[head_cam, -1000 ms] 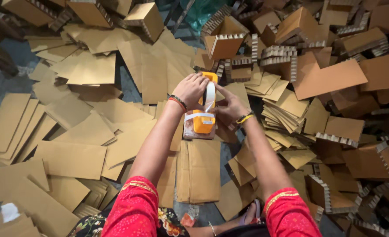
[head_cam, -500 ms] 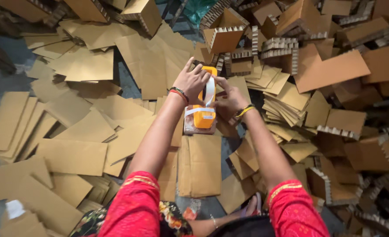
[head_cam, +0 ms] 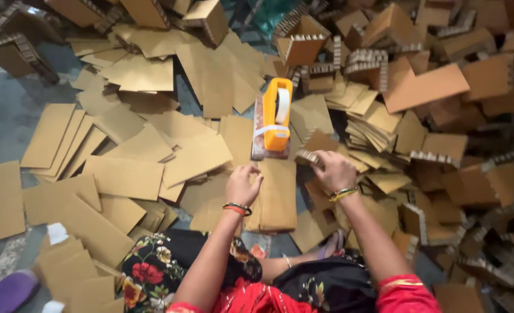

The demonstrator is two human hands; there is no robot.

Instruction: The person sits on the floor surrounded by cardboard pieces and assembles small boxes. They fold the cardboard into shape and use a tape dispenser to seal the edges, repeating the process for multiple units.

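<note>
Two hands down on the cardboard pile. Right hand fingers curled on a serrated-edge cardboard piece, gripping its edge. Left hand loosely curled, fingertips on the flat brown cardboard stack lying in front of the person; whether it grips is unclear. Orange-handled tool with a white strap stands unheld on a small brown block just beyond the stack. Loose flat sheets spread left, folded notched boxes heaped right, grey floor at far left.
</note>
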